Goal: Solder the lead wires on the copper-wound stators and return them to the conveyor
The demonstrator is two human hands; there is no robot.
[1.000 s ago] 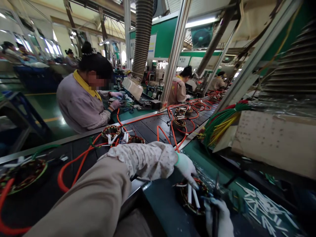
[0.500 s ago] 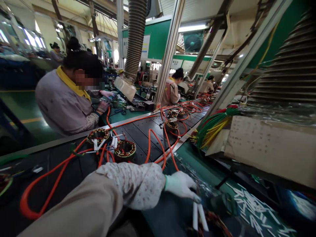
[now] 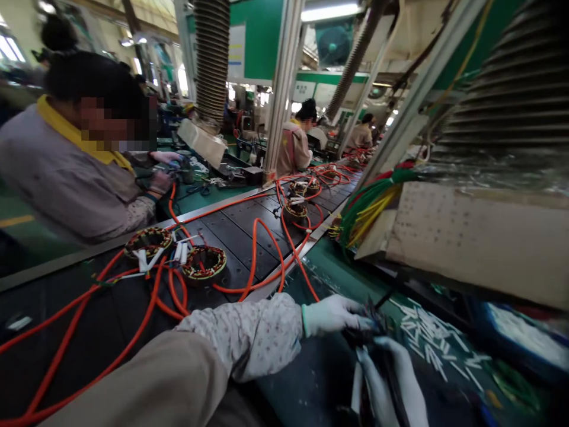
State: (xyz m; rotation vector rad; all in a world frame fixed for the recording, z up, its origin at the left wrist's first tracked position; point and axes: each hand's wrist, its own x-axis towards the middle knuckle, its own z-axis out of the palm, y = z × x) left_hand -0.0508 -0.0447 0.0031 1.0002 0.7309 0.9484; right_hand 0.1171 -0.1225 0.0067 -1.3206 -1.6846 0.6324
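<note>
both gloved hands meet low on the green worktop [image 3: 311, 279]: left hand [image 3: 331, 314] and right hand [image 3: 395, 379] close on a dark blurred part [image 3: 367, 332]. white sleeves [image 3: 427, 338] lie scattered nearby, orange cables [image 3: 253, 249] on the belt.

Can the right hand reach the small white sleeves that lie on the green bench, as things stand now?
Probably yes: the white sleeves lie scattered just beyond the right hand, with nothing visible between them, though its fingers seem busy with a dark part.

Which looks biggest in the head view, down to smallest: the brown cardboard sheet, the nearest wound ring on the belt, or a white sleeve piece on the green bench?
1. cardboard sheet, by far.
2. wound ring on the belt.
3. white sleeve piece, a thin sliver.
The cardboard sits nearer the camera, so its lead is partly perspective.
</note>
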